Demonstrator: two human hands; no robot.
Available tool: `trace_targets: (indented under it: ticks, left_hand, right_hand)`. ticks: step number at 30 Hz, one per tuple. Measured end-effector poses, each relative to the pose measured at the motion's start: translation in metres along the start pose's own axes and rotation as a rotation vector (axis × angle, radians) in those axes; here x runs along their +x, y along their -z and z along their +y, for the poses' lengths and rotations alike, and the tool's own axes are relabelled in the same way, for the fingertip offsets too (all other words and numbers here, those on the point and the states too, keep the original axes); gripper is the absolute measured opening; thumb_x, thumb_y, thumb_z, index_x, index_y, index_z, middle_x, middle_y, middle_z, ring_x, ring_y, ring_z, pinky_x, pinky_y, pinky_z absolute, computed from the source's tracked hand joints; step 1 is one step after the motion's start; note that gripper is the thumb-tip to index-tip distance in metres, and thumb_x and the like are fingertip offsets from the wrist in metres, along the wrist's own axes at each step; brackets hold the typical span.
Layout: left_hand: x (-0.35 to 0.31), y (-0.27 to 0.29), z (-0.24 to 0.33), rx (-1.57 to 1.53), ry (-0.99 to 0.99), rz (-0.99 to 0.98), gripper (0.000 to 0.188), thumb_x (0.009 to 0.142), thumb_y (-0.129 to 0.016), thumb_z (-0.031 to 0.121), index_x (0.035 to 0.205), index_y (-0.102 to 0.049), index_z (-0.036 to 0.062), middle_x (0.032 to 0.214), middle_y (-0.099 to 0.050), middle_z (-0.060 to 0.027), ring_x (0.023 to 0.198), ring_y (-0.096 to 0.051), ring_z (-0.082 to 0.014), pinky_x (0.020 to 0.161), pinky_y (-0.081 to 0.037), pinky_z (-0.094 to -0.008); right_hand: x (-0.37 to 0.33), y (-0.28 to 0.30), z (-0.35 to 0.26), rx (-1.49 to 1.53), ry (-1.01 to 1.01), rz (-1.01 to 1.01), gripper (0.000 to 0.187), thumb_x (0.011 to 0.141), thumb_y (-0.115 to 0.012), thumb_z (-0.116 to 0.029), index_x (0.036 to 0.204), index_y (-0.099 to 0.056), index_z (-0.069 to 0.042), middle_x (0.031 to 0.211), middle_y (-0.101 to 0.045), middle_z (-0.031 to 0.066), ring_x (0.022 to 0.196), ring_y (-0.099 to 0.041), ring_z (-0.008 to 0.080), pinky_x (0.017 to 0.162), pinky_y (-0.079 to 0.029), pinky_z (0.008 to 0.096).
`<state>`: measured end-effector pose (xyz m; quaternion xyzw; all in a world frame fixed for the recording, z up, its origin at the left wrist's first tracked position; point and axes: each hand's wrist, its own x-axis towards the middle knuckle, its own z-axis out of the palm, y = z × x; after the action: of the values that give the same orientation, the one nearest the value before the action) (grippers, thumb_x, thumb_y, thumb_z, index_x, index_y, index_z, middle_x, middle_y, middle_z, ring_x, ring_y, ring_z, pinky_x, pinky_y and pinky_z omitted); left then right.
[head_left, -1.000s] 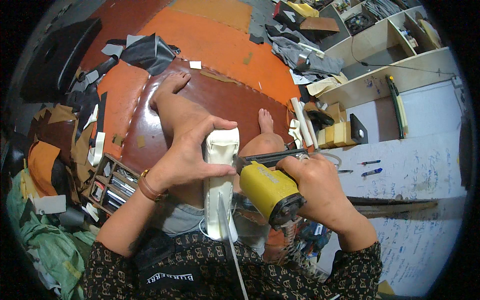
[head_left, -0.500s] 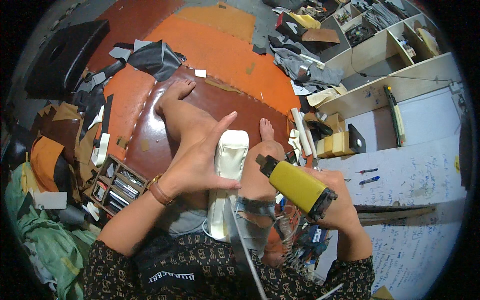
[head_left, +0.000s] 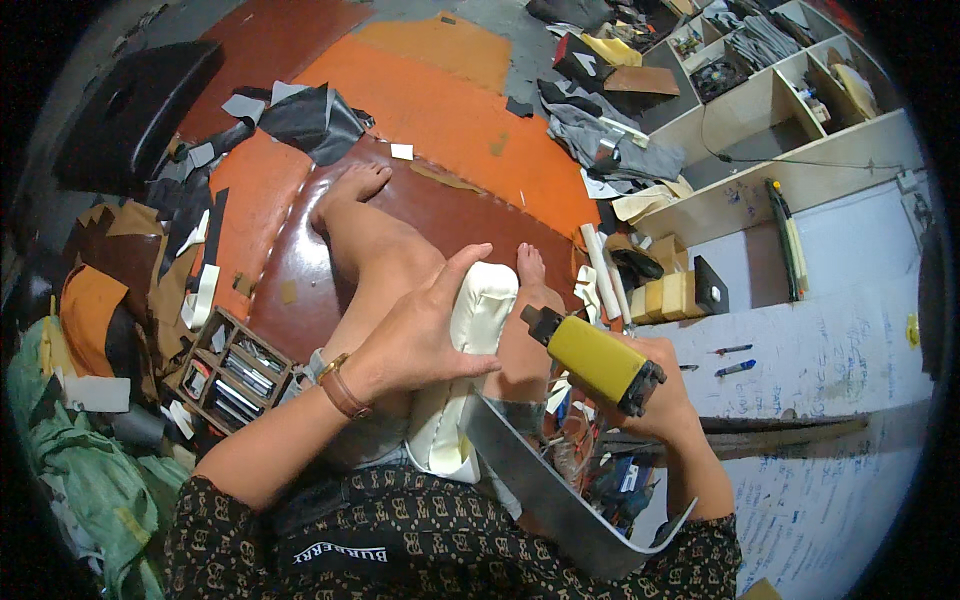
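On my lap rests a cream leather-covered pad (head_left: 482,312), long and padded like an armrest, tilted slightly to the right. A curved flat metal strip (head_left: 560,500) runs from the pad's side to the lower right, its end bent upward. My left hand (head_left: 415,340) grips the pad around its middle, thumb across the top and index finger stretched along its far side; the other fingers are hidden. To the right, my right hand (head_left: 655,395) is closed around a yellow-and-black tool (head_left: 600,365) that looks like a staple gun. Its black nose points at the pad, apart from it.
A wooden compartment box (head_left: 235,375) with metal pieces stands left, near leather scraps (head_left: 95,305) and green cloth (head_left: 90,500). On the right are a marked white board (head_left: 800,370) with pens, yellow foam blocks (head_left: 665,297) and a wooden shelf unit (head_left: 745,165). Tangled wires lie beside my right leg.
The pad has shifted slightly right and tilted with my left hand. Its metal strip has turned to show its broad face and curve. The tool in my right hand has moved only slightly.
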<state>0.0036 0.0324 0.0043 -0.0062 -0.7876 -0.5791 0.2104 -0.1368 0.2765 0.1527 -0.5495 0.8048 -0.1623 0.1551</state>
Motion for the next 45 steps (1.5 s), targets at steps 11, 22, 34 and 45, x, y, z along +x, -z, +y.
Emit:
trace_targets:
  ticks: [11, 22, 34, 45]
  left_hand:
    - [0.008, -0.015, -0.012, 0.006, 0.047, 0.012, 0.103, 0.076, -0.087, 0.026, 0.164, -0.035, 0.0139, 0.121, -0.069, -0.0251, 0.108, -0.071, -0.0439, 0.094, -0.058, -0.0479]
    - [0.011, -0.019, -0.008, -0.025, 0.091, 0.086, 0.089, 0.081, -0.084, 0.024, 0.16, -0.044, 0.0124, 0.112, -0.071, -0.0232, 0.102, -0.072, -0.0422, 0.089, -0.059, -0.0479]
    - [0.012, -0.017, -0.005, -0.02, 0.158, 0.034, 0.088, 0.081, -0.085, 0.021, 0.159, -0.046, 0.0117, 0.122, -0.071, -0.0253, 0.109, -0.073, -0.0399, 0.095, -0.058, -0.0455]
    - [0.012, -0.016, -0.001, -0.024, 0.226, 0.029, 0.084, 0.08, -0.087, 0.018, 0.156, -0.051, 0.0105, 0.127, -0.072, -0.0233, 0.115, -0.073, -0.0357, 0.098, -0.057, -0.043]
  right_hand:
    - [0.006, -0.009, -0.027, -0.342, 0.013, -0.102, 0.074, 0.06, -0.091, -0.036, 0.128, -0.072, -0.012, 0.077, -0.067, 0.0107, 0.07, -0.068, 0.031, 0.063, -0.052, 0.0429]
    - [0.014, -0.004, -0.032, -0.305, 0.003, -0.145, 0.073, 0.061, -0.089, -0.032, 0.129, -0.071, -0.01, 0.076, -0.064, 0.0108, 0.071, -0.066, 0.031, 0.065, -0.05, 0.0436]
    - [0.017, -0.008, -0.022, -0.336, 0.034, -0.118, 0.082, 0.056, -0.092, -0.045, 0.129, -0.072, -0.012, 0.071, -0.06, 0.0085, 0.066, -0.063, 0.03, 0.061, -0.048, 0.0439]
    - [0.025, -0.013, -0.035, -0.366, -0.025, -0.096, 0.047, 0.072, -0.084, -0.03, 0.115, -0.073, -0.013, 0.074, -0.068, 0.0102, 0.07, -0.071, 0.0315, 0.064, -0.052, 0.045]
